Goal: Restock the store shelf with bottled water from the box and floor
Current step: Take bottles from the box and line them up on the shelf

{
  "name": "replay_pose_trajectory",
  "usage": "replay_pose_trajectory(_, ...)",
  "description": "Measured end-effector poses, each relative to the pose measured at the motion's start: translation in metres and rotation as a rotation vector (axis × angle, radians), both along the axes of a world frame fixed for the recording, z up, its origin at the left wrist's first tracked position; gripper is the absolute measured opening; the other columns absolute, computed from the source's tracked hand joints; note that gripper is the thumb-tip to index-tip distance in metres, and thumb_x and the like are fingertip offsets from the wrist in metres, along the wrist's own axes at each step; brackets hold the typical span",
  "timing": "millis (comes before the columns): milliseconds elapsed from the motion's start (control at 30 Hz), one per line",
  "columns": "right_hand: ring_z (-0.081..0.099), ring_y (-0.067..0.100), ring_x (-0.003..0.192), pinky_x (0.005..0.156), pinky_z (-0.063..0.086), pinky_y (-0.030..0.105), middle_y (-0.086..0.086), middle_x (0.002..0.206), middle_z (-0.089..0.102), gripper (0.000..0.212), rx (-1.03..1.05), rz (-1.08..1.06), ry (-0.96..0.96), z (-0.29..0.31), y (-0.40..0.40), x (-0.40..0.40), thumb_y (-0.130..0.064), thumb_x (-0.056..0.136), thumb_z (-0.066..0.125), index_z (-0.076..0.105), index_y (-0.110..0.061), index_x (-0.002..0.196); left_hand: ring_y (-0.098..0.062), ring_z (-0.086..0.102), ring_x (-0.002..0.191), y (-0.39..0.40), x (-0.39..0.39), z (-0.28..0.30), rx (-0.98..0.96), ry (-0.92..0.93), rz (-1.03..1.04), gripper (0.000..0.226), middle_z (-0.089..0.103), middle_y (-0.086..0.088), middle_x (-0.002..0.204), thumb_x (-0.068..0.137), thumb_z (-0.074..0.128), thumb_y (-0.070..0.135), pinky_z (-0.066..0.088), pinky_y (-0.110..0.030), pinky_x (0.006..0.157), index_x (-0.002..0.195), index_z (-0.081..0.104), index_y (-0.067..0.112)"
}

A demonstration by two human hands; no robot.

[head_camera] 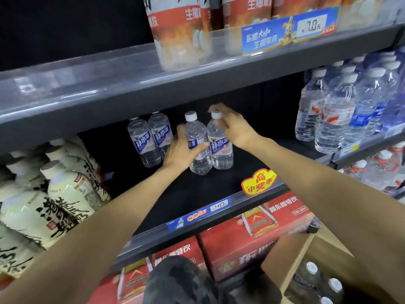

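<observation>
While both arms reached into the shelf (219, 194), the left hand (182, 150) gripped one water bottle (196, 145) by its body and the right hand (234, 126) pinched the neck of the adjoining bottle (220, 148); the box (306, 255) sat partly cut off at lower right.

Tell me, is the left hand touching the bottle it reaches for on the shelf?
Touching. The head view shows the left hand wrapped around the body of the front-left bottle, thumb across its blue label.
</observation>
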State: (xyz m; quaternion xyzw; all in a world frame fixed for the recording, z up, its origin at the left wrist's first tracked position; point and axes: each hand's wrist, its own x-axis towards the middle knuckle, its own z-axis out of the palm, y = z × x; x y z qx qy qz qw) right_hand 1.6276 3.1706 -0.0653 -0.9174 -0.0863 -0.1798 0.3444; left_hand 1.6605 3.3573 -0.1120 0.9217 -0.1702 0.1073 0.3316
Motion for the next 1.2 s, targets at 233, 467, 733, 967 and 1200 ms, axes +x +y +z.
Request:
replay_pose_trajectory(233,0.046,0.034,0.127,0.101,0.044,0.037,0.007,0.139,0.042,0.101,-0.063,0.031,0.161,-0.005,-0.015,-0.006,-0.009,0.073,0.081,0.021,-0.049,0.143,-0.027,0.045,0.133,0.028,0.014,0.039,0.063,-0.003,-0.323,0.107,0.013,0.003,0.161,0.081,0.076,0.025,0.040,-0.047,0.109,0.148,-0.004,0.052)
replay_pose_trajectory(467,0.065,0.033,0.100,0.084,0.056,0.048,0.013,0.121,0.061,0.095,-0.096,-0.042,0.139,-0.004,-0.016,0.000,0.000,0.080,0.069,0.015,-0.044,0.144,-0.022,0.048,0.127,0.020,0.032,0.063,0.403,-0.228,-0.306,0.070,0.045,0.000,0.138,0.078,0.074,0.041,0.040,-0.036,0.095,0.138,0.037,0.039)
replay_pose_trajectory(733,0.059,0.037,0.112,0.089,0.053,0.047,0.013,0.135,0.047,0.093,-0.153,-0.045,0.016,-0.014,-0.017,0.029,0.000,0.079,0.070,0.021,-0.037,0.149,-0.024,0.051,0.110,-0.005,0.057,0.056,0.451,-0.322,-0.181,0.063,0.046,-0.006,0.123,0.077,0.073,0.048,0.038,-0.029,0.075,0.128,0.044,0.025)
replay_pose_trajectory(967,0.064,0.034,0.104,0.085,0.055,0.044,0.013,0.126,0.059,0.082,-0.061,-0.074,0.051,-0.019,-0.007,0.062,-0.005,0.089,0.059,0.018,-0.041,0.149,-0.028,0.052,0.112,0.000,0.085,0.061,0.526,-0.352,-0.104,0.064,0.051,-0.007,0.125,0.075,0.073,0.054,0.036,-0.030,0.073,0.124,0.046,0.024)
replay_pose_trajectory(1200,0.057,0.034,0.119,0.097,0.050,0.045,0.014,0.142,0.046,0.080,-0.021,-0.056,0.019,-0.028,0.009,0.090,-0.001,0.092,0.050,0.013,-0.040,0.152,-0.029,0.054,0.113,0.010,0.104,0.059,0.579,-0.367,-0.039,0.063,0.054,-0.004,0.124,0.075,0.069,0.060,0.033,-0.033,0.073,0.121,0.046,0.025)
